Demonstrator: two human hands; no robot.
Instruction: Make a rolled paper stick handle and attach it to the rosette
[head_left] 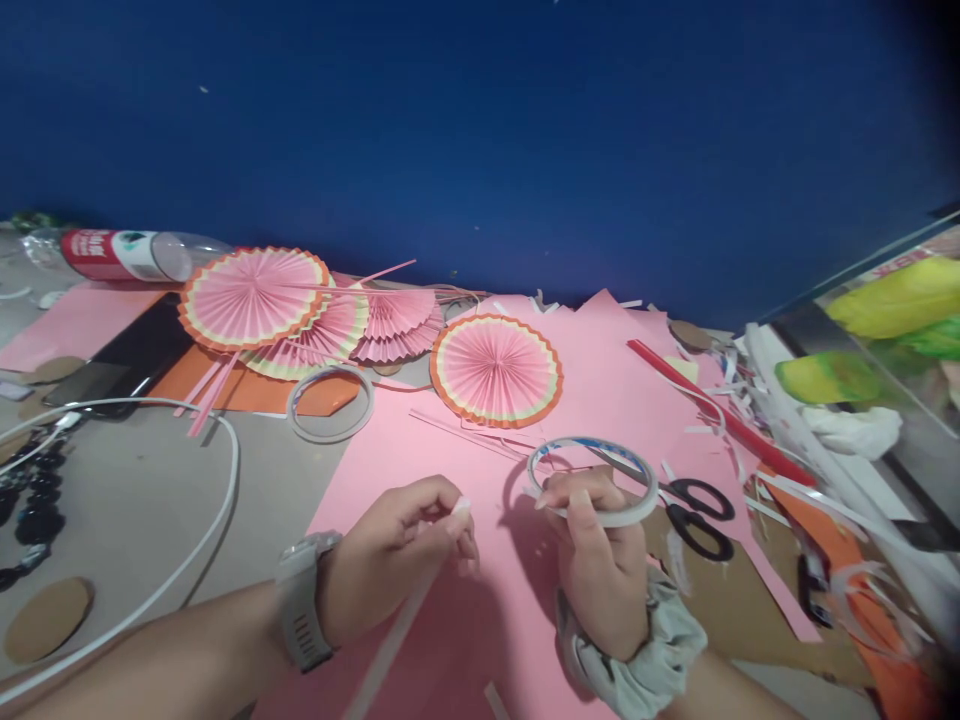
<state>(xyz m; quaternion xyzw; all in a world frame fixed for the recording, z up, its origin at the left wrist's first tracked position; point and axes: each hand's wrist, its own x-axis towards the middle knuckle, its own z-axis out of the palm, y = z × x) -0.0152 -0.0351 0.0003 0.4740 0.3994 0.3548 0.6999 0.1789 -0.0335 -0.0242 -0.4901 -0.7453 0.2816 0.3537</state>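
Note:
My right hand [600, 540] grips a roll of tape [637, 510] by its ring, thumb and fingers closed on the near edge. To the left of it, my left hand [397, 545] is closed in a pinch, with a small white bit at the thumb tip. A pale strip of tape [397, 635] runs down from under this hand over the pink paper sheet [352, 490]; its upper end is hidden by the fingers. Just beyond both hands lies a round pleated paper fan [496, 368] with an orange and cream rim. Black-handled scissors [697, 520] rest right of the tape roll.
More pleated fans [255, 300] overlap at the back left, near a plastic bottle [120, 255] and a phone [127, 360]. A second tape roll [330, 435] lies left of centre. A white cable [232, 480] loops at left. A red strip [720, 415] and paper scraps crowd the right.

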